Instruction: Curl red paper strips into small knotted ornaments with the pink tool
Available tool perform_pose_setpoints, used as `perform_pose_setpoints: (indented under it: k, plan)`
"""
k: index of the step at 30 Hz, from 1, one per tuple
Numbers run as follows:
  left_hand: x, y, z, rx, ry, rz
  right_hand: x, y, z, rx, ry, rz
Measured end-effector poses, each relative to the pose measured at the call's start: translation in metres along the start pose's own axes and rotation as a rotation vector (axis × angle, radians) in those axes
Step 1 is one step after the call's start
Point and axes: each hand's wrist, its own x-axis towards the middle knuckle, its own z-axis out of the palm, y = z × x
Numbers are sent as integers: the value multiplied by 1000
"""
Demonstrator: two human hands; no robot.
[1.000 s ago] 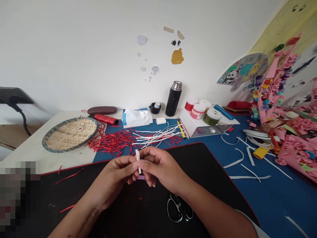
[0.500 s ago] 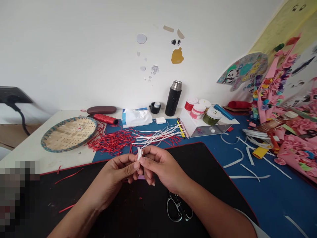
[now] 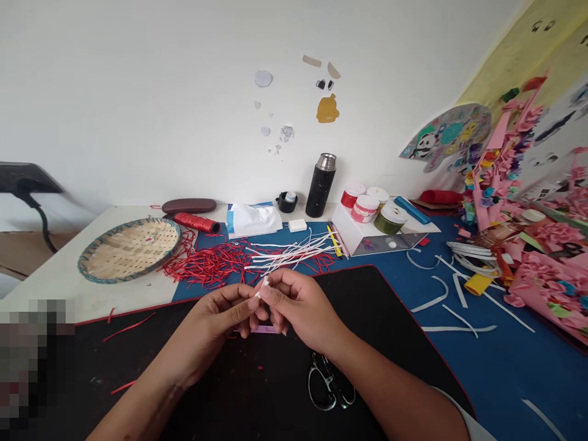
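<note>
A small folded white piece [image 3: 263, 286] is pinched between the fingertips of both hands, above the far edge of the black mat [image 3: 271, 392]. My left hand [image 3: 225, 315] has thumb and index finger pressed on its lower left side. My right hand [image 3: 298, 306] grips it from the right, the other fingers curled beneath. Most of the piece is hidden by the fingers. A light purple strip [image 3: 263, 329] lies below the hands, partly covered. Scissors [image 3: 324, 383] rest on the mat beside my right wrist.
Behind the hands lie red cords [image 3: 214, 263] and white strips [image 3: 294, 250]. A woven basket [image 3: 131, 250] is at left. A black flask [image 3: 321, 185] and a white box [image 3: 367, 236] with lidded jars stand behind. Pink paper flowers [image 3: 546, 282] crowd the right.
The white piece stood up taller between the fingertips before; now it is lower, tilted and more covered by the fingers. The view has shifted slightly.
</note>
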Motion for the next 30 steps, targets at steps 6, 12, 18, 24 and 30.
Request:
perform_pose_setpoints:
  k: [6, 12, 18, 24, 30]
  plan:
    - [3, -2, 0, -154, 63, 25, 1, 3, -1, -40, 7, -40]
    - [5, -2, -2, -40, 164, 148, 5, 9, -3, -97, 1, -52]
    - [4, -2, -3, 208, 202, 242, 8, 11, -6, -149, 36, -70]
    - [3, -6, -4, 318, 205, 261, 10, 15, -8, -251, 26, -69]
    - [1, -5, -3, 360, 210, 306, 11, 16, -8, -253, 22, -47]
